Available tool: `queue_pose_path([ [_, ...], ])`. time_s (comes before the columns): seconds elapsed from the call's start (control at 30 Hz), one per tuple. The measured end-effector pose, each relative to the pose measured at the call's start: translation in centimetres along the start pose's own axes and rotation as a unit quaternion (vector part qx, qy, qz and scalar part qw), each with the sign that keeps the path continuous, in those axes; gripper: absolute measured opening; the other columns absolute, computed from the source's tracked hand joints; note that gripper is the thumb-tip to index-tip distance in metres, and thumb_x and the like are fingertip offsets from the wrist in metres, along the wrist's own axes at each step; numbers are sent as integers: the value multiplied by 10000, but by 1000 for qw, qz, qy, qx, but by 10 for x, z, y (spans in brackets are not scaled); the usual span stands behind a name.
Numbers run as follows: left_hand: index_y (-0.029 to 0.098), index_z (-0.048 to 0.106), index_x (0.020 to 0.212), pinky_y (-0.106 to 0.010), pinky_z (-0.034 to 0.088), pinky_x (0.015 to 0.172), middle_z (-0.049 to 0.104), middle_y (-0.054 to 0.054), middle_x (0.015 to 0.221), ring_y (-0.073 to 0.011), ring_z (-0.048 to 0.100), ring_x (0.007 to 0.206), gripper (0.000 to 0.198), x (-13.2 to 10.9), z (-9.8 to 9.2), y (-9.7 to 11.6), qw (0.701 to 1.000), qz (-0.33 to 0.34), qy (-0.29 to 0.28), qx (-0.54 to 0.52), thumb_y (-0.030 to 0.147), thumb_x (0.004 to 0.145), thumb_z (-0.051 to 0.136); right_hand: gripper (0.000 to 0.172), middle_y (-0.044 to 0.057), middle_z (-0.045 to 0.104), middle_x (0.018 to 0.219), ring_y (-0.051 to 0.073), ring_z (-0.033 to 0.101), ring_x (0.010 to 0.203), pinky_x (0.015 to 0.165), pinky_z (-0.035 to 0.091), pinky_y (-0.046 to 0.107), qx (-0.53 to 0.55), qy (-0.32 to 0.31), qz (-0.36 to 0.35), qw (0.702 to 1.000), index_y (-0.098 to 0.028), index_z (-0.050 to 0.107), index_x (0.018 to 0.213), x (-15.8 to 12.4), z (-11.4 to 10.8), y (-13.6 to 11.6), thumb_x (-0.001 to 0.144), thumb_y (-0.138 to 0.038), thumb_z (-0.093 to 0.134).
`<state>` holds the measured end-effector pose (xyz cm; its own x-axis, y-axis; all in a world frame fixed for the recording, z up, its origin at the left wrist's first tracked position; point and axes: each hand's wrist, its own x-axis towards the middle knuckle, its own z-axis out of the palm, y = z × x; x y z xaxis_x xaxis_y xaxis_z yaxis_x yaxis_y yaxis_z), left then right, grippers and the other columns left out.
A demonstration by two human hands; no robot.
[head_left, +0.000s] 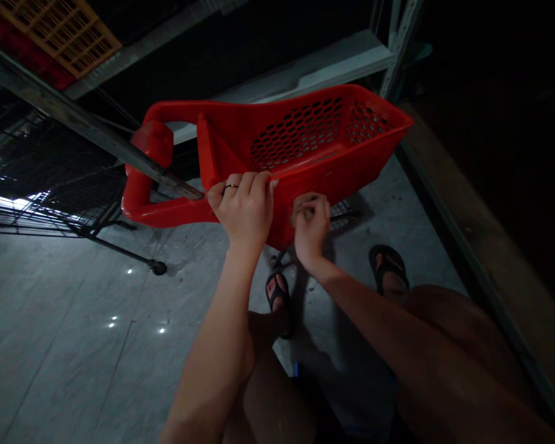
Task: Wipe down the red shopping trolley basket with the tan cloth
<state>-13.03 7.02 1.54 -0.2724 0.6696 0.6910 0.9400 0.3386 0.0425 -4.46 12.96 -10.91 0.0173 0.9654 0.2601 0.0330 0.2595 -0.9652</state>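
Observation:
A red plastic shopping cart with perforated basket walls stands sideways in front of me, its looped handle to the left. My left hand, a ring on one finger, is closed over the near rim of the basket. Lower and to the right, my right hand presses a small brownish wad to the outside of the near wall. The fingers cover much of this wad, and whether it is cloth or sponge does not show.
Behind the cart runs a metal shelf rack; one of its posts crosses near the handle. An orange crate sits at upper left. A black wire cart with a caster stands at left. My sandalled feet are on the grey tiled floor below.

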Motion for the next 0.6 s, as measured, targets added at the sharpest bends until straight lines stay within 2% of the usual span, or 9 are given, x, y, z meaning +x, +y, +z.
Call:
queue_pose_path([
  [0.07, 348, 769, 1051, -487, 403, 1010, 809, -47, 989, -293, 673, 990, 278, 1, 0, 0, 1000, 0, -1, -3, 474, 1083, 524, 164, 63, 619, 1031, 228, 625, 1071, 1049, 525, 419, 4, -81, 0, 997, -257, 543, 845, -34, 4, 5, 827, -94, 539],
  [0.13, 348, 764, 1045, -491, 400, 1009, 811, -47, 998, -293, 677, 995, 288, 1, -1, -1, 1000, -6, -5, -5, 484, 1086, 514, 169, 72, 624, 1024, 243, 629, 1053, 1016, 533, 415, 0, -134, 7, 991, -259, 534, 826, -56, 4, 14, 827, -91, 554],
  [0.2, 345, 762, 1048, -500, 393, 1015, 812, -49, 1017, -296, 680, 1007, 295, 2, -1, -2, 1000, -11, -15, -5, 495, 1086, 510, 197, 67, 623, 991, 248, 631, 1001, 984, 537, 412, -13, -167, 26, 986, -261, 529, 807, -68, 2, 23, 796, -69, 573],
  [0.3, 345, 765, 1066, -507, 393, 1027, 812, -49, 1033, -300, 680, 1021, 302, 1, -1, -5, 1000, -11, -23, -5, 513, 1083, 515, 228, 42, 619, 921, 238, 628, 930, 941, 540, 395, -23, -197, 66, 978, -260, 535, 766, -71, -2, 30, 738, -49, 619],
  [0.37, 350, 767, 1069, -504, 399, 1029, 810, -45, 1017, -298, 678, 1020, 300, 1, -1, -7, 1000, -5, -17, -4, 521, 1080, 520, 203, 34, 629, 905, 227, 625, 922, 922, 539, 380, -18, -172, 93, 981, -253, 554, 749, -62, -1, 29, 734, -72, 645],
  [0.43, 358, 765, 1064, -504, 403, 1026, 810, -43, 1006, -296, 680, 1015, 298, 1, 0, -9, 1000, -1, -11, -2, 526, 1079, 520, 160, 27, 646, 900, 209, 629, 920, 926, 538, 370, -4, -101, 119, 988, -241, 578, 754, -42, 3, 24, 742, -92, 636],
  [0.5, 364, 763, 1064, -509, 401, 1024, 812, -41, 1018, -298, 685, 1021, 298, 1, -1, -10, 1000, -2, -13, -5, 533, 1077, 518, 150, 8, 656, 868, 184, 644, 867, 898, 550, 356, 31, -22, 148, 988, -232, 585, 790, -13, 8, 20, 742, -89, 595],
  [0.6, 362, 768, 1069, -520, 390, 1036, 813, -44, 1048, -307, 688, 1041, 311, 2, -3, -10, 999, -15, -31, -20, 546, 1074, 517, 180, -36, 630, 775, 157, 650, 733, 763, 572, 318, 101, 61, 196, 974, -240, 540, 846, 35, 12, 17, 752, -87, 527],
])
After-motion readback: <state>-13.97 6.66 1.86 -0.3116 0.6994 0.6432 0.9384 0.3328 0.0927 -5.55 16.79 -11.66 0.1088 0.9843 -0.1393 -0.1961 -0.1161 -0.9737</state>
